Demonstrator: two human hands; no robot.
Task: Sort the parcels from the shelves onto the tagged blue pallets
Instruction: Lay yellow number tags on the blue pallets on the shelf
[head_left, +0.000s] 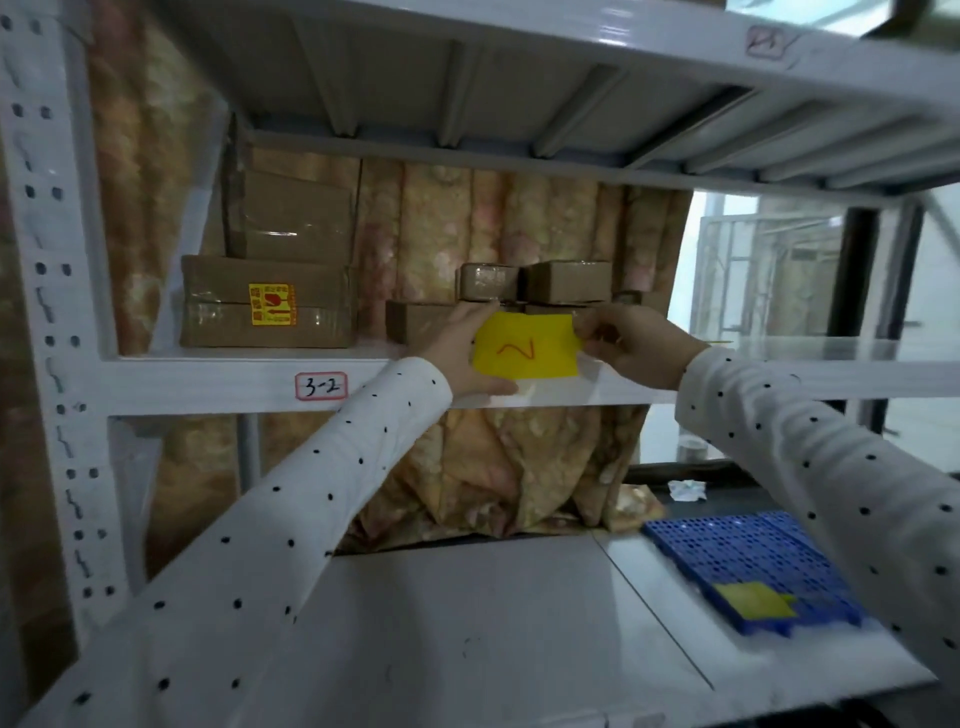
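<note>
Left hand (470, 351): clamped on the left edge of the yellow tag (525, 345), thumb beneath; probably steadying it to read the red mark
Right hand (631, 345): pinched on the tag's right edge; tag stretched flat between both hands, just in front of the shelf lip (208, 382)
Parcels (267, 301): brown, taped, stacked at the back of the shelf labelled 3-2 (321, 386); small ones just behind the tag; none picked yet
Blue pallet (753, 566): low right on a pale surface, its own yellow tag on it; well apart from the hands
Room: white steel racking; patterned curtain (441, 228) behind
</note>
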